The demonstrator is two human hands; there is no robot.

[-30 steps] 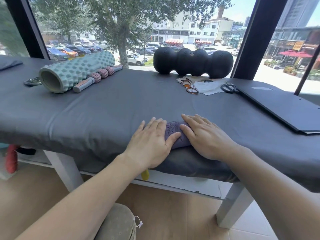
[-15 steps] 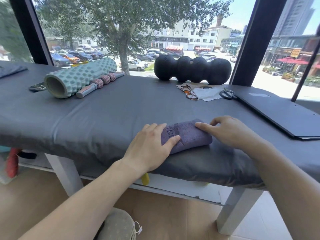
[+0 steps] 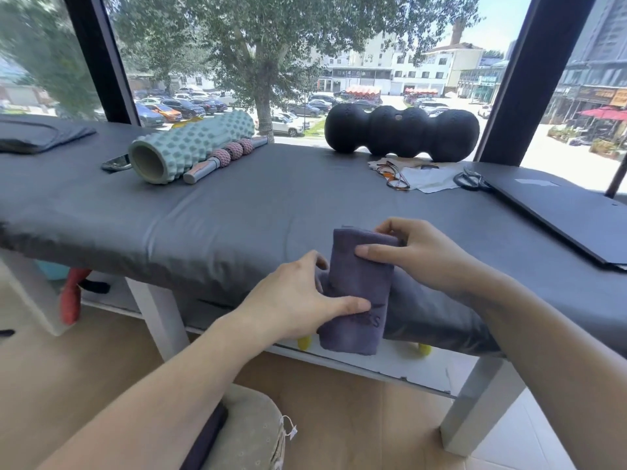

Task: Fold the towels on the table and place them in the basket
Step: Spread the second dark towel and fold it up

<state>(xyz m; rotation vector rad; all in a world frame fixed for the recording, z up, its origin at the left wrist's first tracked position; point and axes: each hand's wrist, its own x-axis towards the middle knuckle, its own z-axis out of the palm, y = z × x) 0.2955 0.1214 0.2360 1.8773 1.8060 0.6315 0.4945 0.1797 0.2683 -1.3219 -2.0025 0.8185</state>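
Now towel (image 3: 356,286) upright, off table (image 3: 237,212).

The left hand (image 3: 291,300) covers the folded towel's (image 3: 356,286) left edge, and its fingers go out of sight behind the cloth. The towel's stitched lettering is partly hidden by the thumb and unreadable. The black board (image 3: 559,215) at the table's (image 3: 169,215) right end is cut off by the frame.

Both forearms bare to elbows, no sleeves, watch or rings; left hand (image 3: 298,300), right hand (image 3: 420,257).
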